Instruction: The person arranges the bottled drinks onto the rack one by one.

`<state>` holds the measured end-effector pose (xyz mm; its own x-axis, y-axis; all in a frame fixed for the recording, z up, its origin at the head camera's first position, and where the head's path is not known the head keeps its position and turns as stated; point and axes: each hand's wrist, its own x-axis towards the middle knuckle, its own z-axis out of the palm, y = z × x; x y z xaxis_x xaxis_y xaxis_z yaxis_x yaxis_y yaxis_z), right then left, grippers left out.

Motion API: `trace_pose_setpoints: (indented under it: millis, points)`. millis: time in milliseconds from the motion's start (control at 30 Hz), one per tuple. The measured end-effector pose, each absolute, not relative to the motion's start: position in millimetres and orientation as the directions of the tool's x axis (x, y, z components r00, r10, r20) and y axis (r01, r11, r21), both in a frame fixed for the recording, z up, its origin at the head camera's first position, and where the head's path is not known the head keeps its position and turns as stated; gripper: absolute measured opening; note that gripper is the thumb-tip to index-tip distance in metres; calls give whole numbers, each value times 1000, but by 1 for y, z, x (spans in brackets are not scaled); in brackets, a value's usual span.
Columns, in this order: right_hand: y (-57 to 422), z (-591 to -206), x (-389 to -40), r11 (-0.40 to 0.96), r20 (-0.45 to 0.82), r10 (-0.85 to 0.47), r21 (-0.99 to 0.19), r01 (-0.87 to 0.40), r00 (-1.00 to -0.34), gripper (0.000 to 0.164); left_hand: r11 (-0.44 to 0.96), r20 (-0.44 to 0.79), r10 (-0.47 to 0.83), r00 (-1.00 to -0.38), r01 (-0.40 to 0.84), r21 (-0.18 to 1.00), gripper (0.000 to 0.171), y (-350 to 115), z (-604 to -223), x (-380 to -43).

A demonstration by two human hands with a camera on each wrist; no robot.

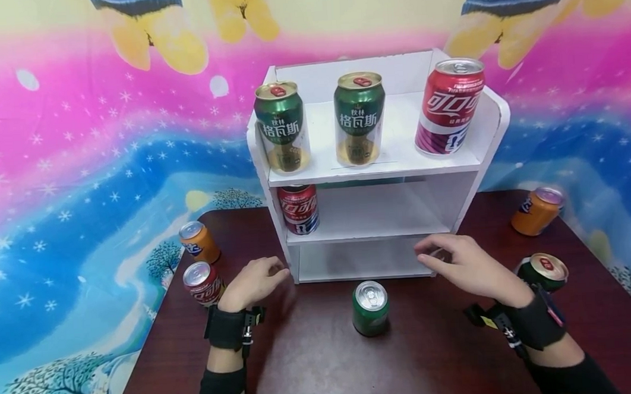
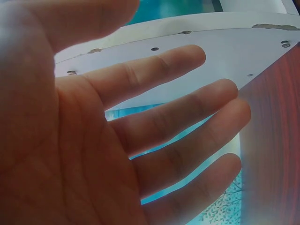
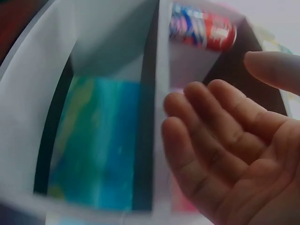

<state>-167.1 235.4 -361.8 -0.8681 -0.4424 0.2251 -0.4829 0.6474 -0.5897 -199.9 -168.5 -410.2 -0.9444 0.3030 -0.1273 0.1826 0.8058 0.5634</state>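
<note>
My left hand, empty with fingers extended, hovers at the lower left of a small white shelf. The left wrist view shows its spread fingers against the shelf's side panel. Over the lower right front of the shelf is my right hand, also holding nothing, its fingers loosely bent. On the table between the hands stands a green can with a silver lid. A red cola can is beside the left wrist, partly hidden. Next to the right forearm, a green can with a gold lid is partly covered.
The top shelf bears two green-and-gold cans and a red cola can. Another red can stands at the middle shelf's left. Orange cans stand at both table sides. A printed cloth hangs behind.
</note>
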Motion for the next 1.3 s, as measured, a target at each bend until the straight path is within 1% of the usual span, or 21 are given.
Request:
trace_pose_setpoints:
  millis: [133, 267, 367, 567, 633, 733, 833, 933, 1033, 1100, 1167, 1300]
  points:
    - [260, -371, -163, 745, 260, -359, -499, -443, -896, 21, 807, -120, 303, -946, 187, 559, 23, -169, -410, -200]
    - [286, -382, -159, 825, 345, -269, -400, -400, -899, 22, 809, -130, 296, -946, 177, 560, 23, -169, -410, -201]
    - [305, -390, -157, 861, 382, -197, -374, -345, -903, 27, 809, -136, 291, -947, 168, 564, 22, -169, -409, -201]
    - [341, -409, -149, 908, 365, -39, -375, -185, -930, 53, 807, -148, 282, -948, 151, 571, 23, -168, -408, -201]
    - [350, -420, -147, 908, 358, 30, -400, -124, -933, 62, 808, -151, 277, -949, 145, 571, 23, -168, -408, -201]
    - [362, -435, -146, 881, 301, 159, -472, -2, -940, 76, 809, -152, 268, -951, 137, 571, 23, -168, -409, -200]
    - [373, -452, -147, 812, 211, 299, -569, 132, -930, 88, 808, -146, 278, -950, 148, 570, 23, -168, -410, -201]
    - [385, -476, -149, 717, 161, 428, -660, 226, -889, 96, 807, -142, 286, -948, 158, 569, 23, -168, -410, -200]
    - [393, -498, -151, 589, 101, 544, -754, 293, -833, 101, 808, -142, 284, -948, 157, 568, 23, -169, -410, -200]
    - [394, -504, -150, 512, 43, 588, -793, 331, -808, 104, 811, -140, 282, -949, 158, 564, 23, -169, -409, -200]
    - [391, -504, -148, 444, -20, 603, -822, 357, -797, 108, 813, -137, 283, -949, 162, 559, 24, -169, -409, -200]
    - [382, -497, -143, 390, -90, 574, -844, 368, -814, 111, 815, -136, 283, -949, 163, 555, 23, -169, -409, -201]
